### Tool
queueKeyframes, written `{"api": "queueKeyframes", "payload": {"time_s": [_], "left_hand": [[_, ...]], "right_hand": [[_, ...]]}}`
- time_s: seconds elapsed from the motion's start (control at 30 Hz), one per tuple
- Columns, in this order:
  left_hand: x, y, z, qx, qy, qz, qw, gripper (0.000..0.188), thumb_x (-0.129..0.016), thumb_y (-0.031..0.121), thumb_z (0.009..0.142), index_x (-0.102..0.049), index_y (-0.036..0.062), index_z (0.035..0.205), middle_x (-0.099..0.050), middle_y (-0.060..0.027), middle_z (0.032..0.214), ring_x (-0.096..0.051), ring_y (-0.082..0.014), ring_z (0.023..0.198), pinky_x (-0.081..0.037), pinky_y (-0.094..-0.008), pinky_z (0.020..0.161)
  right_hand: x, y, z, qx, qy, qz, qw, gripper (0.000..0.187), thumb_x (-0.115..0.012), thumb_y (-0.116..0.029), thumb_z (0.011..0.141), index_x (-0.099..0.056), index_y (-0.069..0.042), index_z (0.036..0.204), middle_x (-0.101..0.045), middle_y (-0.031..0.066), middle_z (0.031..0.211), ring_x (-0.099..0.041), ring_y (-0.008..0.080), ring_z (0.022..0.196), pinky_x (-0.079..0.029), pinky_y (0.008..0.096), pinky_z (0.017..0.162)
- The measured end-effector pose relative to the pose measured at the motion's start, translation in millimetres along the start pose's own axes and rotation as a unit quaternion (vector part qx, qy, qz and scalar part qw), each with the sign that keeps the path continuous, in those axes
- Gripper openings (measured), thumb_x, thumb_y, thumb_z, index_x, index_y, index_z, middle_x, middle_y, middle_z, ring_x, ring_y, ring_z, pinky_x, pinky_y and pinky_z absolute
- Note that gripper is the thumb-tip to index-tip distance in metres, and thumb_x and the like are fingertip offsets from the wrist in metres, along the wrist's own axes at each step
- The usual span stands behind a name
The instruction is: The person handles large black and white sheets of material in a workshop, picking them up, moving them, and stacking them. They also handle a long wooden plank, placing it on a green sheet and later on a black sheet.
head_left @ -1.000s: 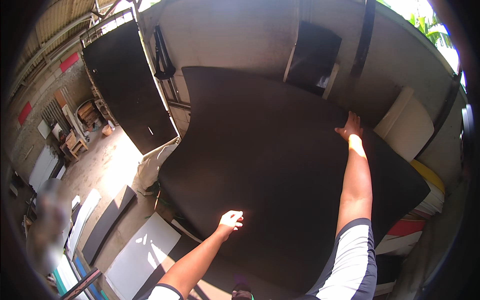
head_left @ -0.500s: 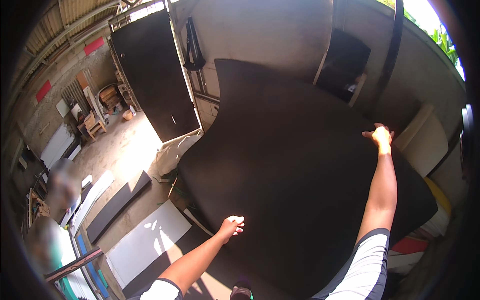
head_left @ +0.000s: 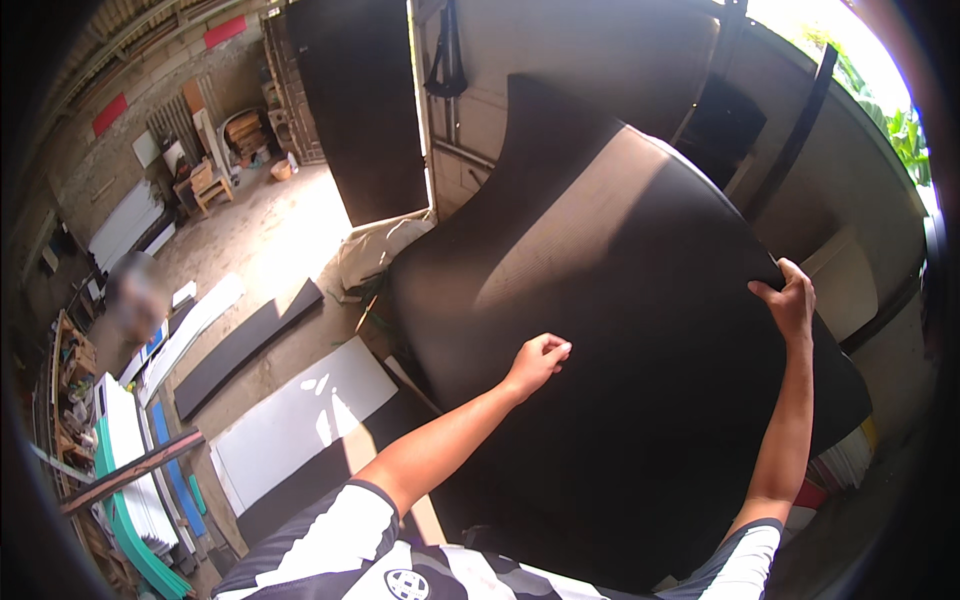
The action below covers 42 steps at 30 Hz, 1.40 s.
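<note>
A large, flexible black sheet [head_left: 640, 420] stands bowed in front of me and fills the middle and right of the view. My right hand [head_left: 792, 298] grips its upper right edge, thumb on the near face and the other fingers at the rim. In front of the sheet's middle is my left hand [head_left: 538, 364], its fingers curled together. Whether anything small is in those fingers is hidden, and so is whether they touch the sheet. A slanting band of sunlight lies across the sheet's upper part.
On the floor at left lie a light grey panel [head_left: 290, 440], a dark strip [head_left: 250, 350] and a stack of white sheets [head_left: 135, 470]. A black door panel [head_left: 365, 110] stands behind. One blurred person [head_left: 138, 295] is at the far left. A wall [head_left: 850, 150] bounds the right.
My left hand has moved up and right across the sheet. My right hand has shifted slightly right and down, its thumb now over the edge. The sheet has tilted, catching sunlight. The view has shifted.
</note>
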State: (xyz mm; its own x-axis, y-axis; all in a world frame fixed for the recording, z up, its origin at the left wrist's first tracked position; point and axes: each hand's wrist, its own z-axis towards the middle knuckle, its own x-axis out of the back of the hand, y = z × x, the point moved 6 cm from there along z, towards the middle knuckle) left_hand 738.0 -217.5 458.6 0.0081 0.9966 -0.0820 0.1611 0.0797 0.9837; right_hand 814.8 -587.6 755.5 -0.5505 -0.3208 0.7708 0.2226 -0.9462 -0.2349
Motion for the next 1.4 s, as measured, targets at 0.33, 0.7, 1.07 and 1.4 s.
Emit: {"api": "queueKeyframes", "payload": {"time_s": [0.33, 0.7, 1.07, 1.4], "left_hand": [[12, 171, -171, -0.417, 0.110, 0.198, 0.880, 0.032, -0.079, 0.032, 0.086, -0.069, 0.0088, 0.105, -0.064, -0.0082, 0.116, -0.058, -0.0268, 0.113, -0.049, -0.0429, 0.097], [6, 236, -373, -0.654, 0.006, 0.319, 0.686, 0.090, -0.090, 0.056, 0.066, -0.051, 0.0198, 0.138, -0.040, -0.0089, 0.154, -0.028, -0.0353, 0.151, -0.021, -0.0581, 0.124], [-13, 230, -455, -0.640, 0.054, 0.427, 0.636, 0.050, -0.091, 0.040, 0.066, -0.071, 0.0156, 0.105, -0.064, 0.0005, 0.101, -0.056, -0.0212, 0.114, -0.024, -0.0611, 0.124], [-9, 202, -549, -0.589, 0.045, 0.501, 0.632, 0.049, -0.093, 0.040, 0.058, -0.067, 0.0215, 0.095, -0.059, 0.0058, 0.096, -0.056, -0.0183, 0.106, -0.032, -0.0522, 0.115]], "right_hand": [[116, -182, -148, 0.117, 0.021, 0.015, 0.993, 0.036, -0.088, -0.011, 0.068, -0.056, -0.001, 0.081, -0.058, 0.0099, 0.076, -0.058, 0.0271, 0.068, -0.045, 0.0390, 0.066], [201, -298, -319, 0.300, 0.048, 0.048, 0.951, 0.038, -0.086, -0.020, 0.073, -0.052, -0.003, 0.073, -0.050, 0.0087, 0.068, -0.050, 0.0285, 0.059, -0.036, 0.0408, 0.055], [264, -271, -457, 0.168, 0.095, -0.165, 0.967, 0.058, -0.076, -0.047, 0.087, -0.060, -0.007, 0.126, -0.068, 0.0132, 0.108, -0.069, 0.0372, 0.096, -0.054, 0.0466, 0.080], [363, -103, -619, -0.100, -0.024, -0.093, 0.990, 0.056, -0.086, -0.025, 0.076, -0.064, -0.011, 0.126, -0.070, 0.0147, 0.100, -0.069, 0.0361, 0.092, -0.052, 0.0447, 0.079]]}}
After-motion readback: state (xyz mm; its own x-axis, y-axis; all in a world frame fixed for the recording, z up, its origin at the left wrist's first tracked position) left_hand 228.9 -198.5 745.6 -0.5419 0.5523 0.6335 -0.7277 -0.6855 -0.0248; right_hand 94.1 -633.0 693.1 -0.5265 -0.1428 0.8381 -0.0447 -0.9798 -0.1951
